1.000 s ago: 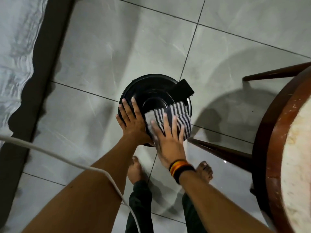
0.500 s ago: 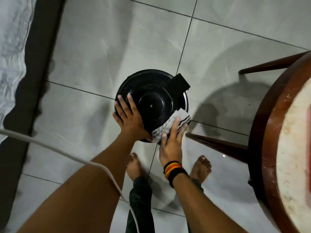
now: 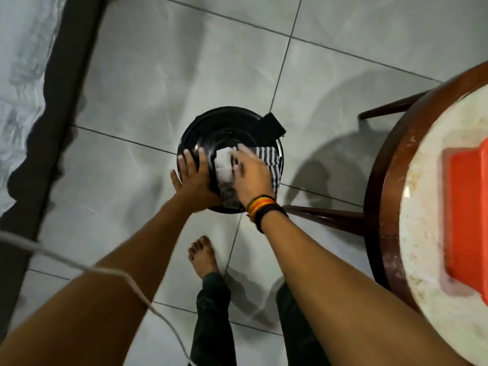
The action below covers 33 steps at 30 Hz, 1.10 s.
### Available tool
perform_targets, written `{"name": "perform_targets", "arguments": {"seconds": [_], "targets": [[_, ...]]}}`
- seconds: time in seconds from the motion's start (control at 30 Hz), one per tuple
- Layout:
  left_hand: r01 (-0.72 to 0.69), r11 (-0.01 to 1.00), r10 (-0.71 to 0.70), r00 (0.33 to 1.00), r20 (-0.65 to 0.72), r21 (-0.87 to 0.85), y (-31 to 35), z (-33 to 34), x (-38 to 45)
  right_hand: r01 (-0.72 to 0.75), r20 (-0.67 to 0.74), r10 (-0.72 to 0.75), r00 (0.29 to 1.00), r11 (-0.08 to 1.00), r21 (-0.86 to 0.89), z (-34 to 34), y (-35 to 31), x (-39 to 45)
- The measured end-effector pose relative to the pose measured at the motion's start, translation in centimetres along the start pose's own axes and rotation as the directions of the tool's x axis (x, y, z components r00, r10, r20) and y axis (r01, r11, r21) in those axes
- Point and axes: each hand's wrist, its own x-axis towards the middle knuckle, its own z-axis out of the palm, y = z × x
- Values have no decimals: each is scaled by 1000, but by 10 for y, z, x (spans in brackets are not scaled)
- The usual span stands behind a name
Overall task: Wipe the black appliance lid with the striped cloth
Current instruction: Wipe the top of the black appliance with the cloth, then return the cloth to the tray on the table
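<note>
The black lid [image 3: 227,133] sits on its round appliance on the tiled floor [image 3: 163,75], right over a crossing of grout lines. A boxy black part [image 3: 270,127] sticks out at the far right of its rim.

The left hand [image 3: 194,177] lies flat and spread on the near-left edge of the lid, fingers pointing away from the person, palm over the rim; it grips nothing, only presses down. The right hand [image 3: 250,175] lies palm-down on the cloth [image 3: 224,167], which is spread over the near-right part of the lid. The fingers are loose and a little blurred, pressing the cloth to the lid rather than closing round it. The cloth shows pale and bunched to the left of the hand, and its dark and white stripes show [image 3: 269,155] on the far right side, where it reaches to the lid's rim. The two hands lie just beside each other, with a strip of cloth between them.

The right wrist wears striped bands [image 3: 264,207] in orange, yellow and black. One bare foot [image 3: 203,257] stands on the floor below the appliance, and dark trouser legs [image 3: 214,313] show beneath it. A white cord [image 3: 137,289] crosses in front of the left forearm.

To the right stands a round bench [image 3: 380,202] with a dark wooden rim, slanting legs and a worn pale top, and an orange thing [image 3: 467,212] lies on it. A pale crumpled sheet [image 3: 23,62] fills the left edge.
</note>
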Motion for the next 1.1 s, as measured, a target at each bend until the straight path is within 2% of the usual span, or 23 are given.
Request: {"name": "perform_targets", "arguments": {"seconds": [0.07,0.1,0.17,0.27,0.33,0.43,0.5,0.57,0.7,0.83,0.9,0.97,1.07,1.1], "targets": [[-17,993,6,995,-96,-120,5,-5,-14,-186,-203,217,955,969,162,-14,11,-6],[-15,973,-26,985,-173,-232,10,-3,-21,-296,-243,344,907,931,214,-19,21,-10],[46,891,-158,964,-213,-451,28,2,-37,-501,-202,555,807,825,261,-26,41,-16],[133,802,-286,942,-178,-583,54,15,-41,-624,26,660,751,696,355,-24,56,-16],[178,780,-352,917,-186,-600,62,21,-33,-614,48,644,763,701,362,-20,54,-10],[183,711,-385,909,-159,-679,64,27,-23,-619,-43,647,761,745,249,-14,54,-6],[131,687,-329,933,-145,-715,63,26,-27,-612,-57,643,763,749,255,-16,52,-10],[73,698,-246,959,-143,-712,65,16,-39,-573,-53,626,778,742,349,-25,40,-24],[-59,671,-118,976,-185,-739,83,-11,-90,-367,-80,472,878,771,520,-62,4,-79],[-211,615,27,968,-248,-760,140,-54,-168,-196,-163,398,903,720,666,-138,-10,-146],[-269,563,82,959,-271,-782,180,-65,-204,-108,-269,385,883,724,681,-189,-3,-175],[-284,507,103,957,-270,-814,224,-64,-232,-43,-431,371,822,796,603,-242,18,-199],[-214,423,162,974,-159,-880,299,-47,-262,-37,-601,374,706,867,496,-314,66,-223],[-177,398,189,976,-108,-900,322,-39,-271,-61,-614,382,691,877,477,-330,83,-228]]}}
